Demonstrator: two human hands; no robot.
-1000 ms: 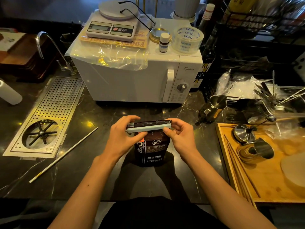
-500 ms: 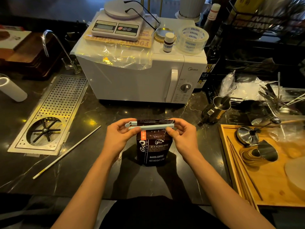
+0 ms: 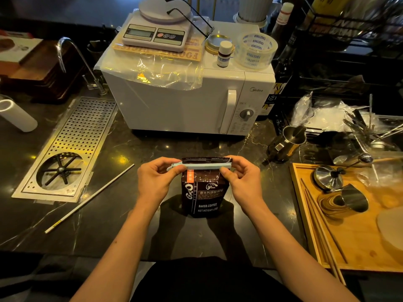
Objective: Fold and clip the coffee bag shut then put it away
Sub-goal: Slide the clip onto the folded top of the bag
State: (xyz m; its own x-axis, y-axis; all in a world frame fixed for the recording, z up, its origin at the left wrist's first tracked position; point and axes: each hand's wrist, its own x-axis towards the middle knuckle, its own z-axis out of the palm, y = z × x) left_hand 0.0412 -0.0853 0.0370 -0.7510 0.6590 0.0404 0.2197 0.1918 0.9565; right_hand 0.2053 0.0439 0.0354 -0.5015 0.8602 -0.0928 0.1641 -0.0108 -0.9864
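Observation:
A dark brown coffee bag (image 3: 204, 197) with white lettering stands upright on the black marble counter (image 3: 130, 153), in the middle of the head view. A long pale blue bag clip (image 3: 202, 166) lies across its folded top. My left hand (image 3: 156, 179) pinches the clip's left end. My right hand (image 3: 242, 182) pinches its right end, thumb under and fingers over. A strip of the bag's top edge shows just above the clip.
A white microwave (image 3: 185, 101) with a scale (image 3: 156, 31) and tape roll (image 3: 256, 50) on top stands behind the bag. A perforated metal drip tray (image 3: 72, 149) and thin white rod (image 3: 89, 198) lie left. A steel pitcher (image 3: 287, 142) and wooden tray (image 3: 357, 234) with tools sit right.
Both hands stay on the clip's ends. The bag has straightened up slightly under the clip, and my left thumb has shifted off the bag's front toward the clip's left end.

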